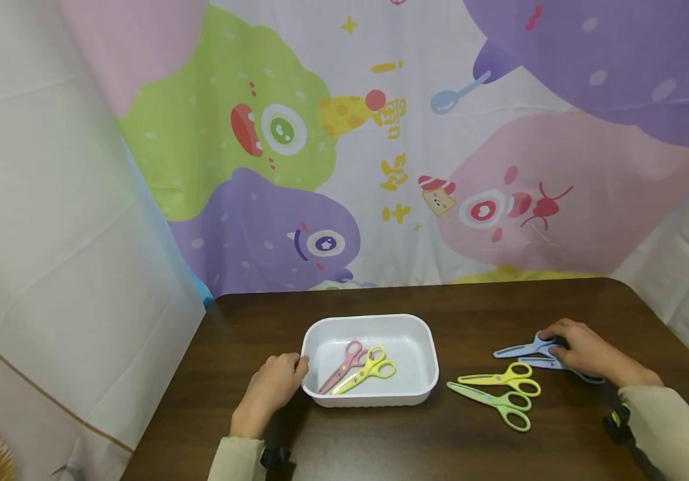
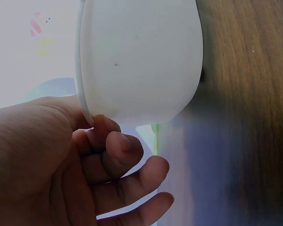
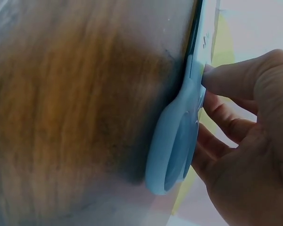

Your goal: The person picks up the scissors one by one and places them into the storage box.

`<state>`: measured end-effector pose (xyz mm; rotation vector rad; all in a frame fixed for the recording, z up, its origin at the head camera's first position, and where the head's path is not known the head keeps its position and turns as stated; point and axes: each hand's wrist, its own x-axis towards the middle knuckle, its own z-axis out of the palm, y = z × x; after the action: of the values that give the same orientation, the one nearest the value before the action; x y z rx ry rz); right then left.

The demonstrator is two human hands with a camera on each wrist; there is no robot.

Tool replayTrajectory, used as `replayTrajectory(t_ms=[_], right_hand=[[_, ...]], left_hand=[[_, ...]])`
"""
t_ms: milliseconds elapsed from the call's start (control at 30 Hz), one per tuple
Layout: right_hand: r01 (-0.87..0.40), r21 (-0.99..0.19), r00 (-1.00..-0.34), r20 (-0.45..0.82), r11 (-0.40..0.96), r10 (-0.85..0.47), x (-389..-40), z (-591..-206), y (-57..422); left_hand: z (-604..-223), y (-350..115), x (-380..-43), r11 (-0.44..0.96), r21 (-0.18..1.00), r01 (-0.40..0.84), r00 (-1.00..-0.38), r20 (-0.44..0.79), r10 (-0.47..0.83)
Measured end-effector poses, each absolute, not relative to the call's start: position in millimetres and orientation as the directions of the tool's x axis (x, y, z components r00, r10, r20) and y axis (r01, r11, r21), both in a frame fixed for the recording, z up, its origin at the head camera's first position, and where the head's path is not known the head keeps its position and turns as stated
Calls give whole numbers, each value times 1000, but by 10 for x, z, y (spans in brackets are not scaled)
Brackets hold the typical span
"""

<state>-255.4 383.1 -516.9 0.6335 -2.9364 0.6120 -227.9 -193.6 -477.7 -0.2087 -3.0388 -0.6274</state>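
Observation:
A white plastic tray (image 1: 374, 401) stands on the table, with pink scissors (image 1: 344, 367) and yellow scissors (image 1: 368, 373) lying inside. My left hand (image 1: 273, 384) pinches the tray's left rim, the thumb over the lip and a curled index finger under it in the left wrist view. At the right, my right hand (image 1: 581, 347) bends over two pairs of blue scissors. Its fingertips grip the farther blue scissors (image 1: 521, 350) at the handle. The nearer blue scissors (image 3: 162, 155) lie right beside the thumb, their handle partly covered by the hand in the head view.
Between the tray and my right hand lie another pair of yellow scissors (image 1: 500, 379) and a pair of green scissors (image 1: 497, 401). The dark wooden table (image 1: 380, 441) ends at a cartoon-printed curtain (image 1: 392, 247) at the back.

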Motion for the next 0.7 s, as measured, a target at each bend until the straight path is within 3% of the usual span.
replayTrajectory(t_ms=[700], right_hand=[[-479, -260, -874, 234, 838, -426, -2616, -5172, 3860]], left_hand=[[-4786, -1945, -2284, 910, 389, 140, -990, 43, 134]])
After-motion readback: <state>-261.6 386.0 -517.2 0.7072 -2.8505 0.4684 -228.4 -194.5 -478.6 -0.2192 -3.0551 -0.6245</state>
